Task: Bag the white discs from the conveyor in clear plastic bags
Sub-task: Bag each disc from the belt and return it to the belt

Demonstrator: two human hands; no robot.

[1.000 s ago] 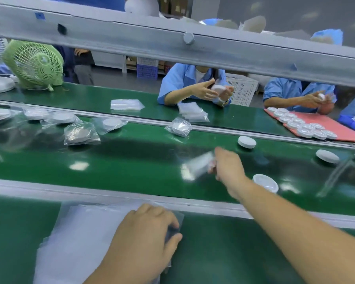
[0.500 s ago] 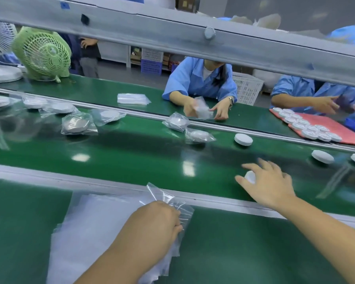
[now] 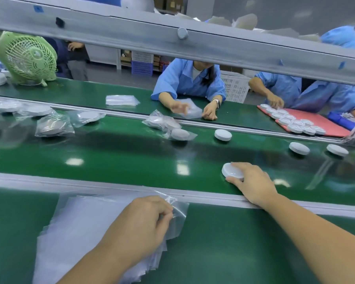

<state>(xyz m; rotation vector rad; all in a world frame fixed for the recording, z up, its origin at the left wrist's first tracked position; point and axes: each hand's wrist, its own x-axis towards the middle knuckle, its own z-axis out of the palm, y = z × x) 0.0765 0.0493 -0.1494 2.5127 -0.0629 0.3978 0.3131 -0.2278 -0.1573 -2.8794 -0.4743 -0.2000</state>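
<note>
step: right hand (image 3: 252, 182) grips white disc (image 3: 233, 171) on conveyor (image 3: 111, 156)
left hand (image 3: 143, 224): pinches top clear bag (image 3: 178, 210)
next: open bag, slide disc in

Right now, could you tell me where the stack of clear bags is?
In the head view, the stack of clear bags lies lower left on the near green bench, beside the conveyor rail, under the left hand.

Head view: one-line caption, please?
Right hand grips a white disc on the conveyor while the left hand pinches a clear bag atop the stack.
</note>
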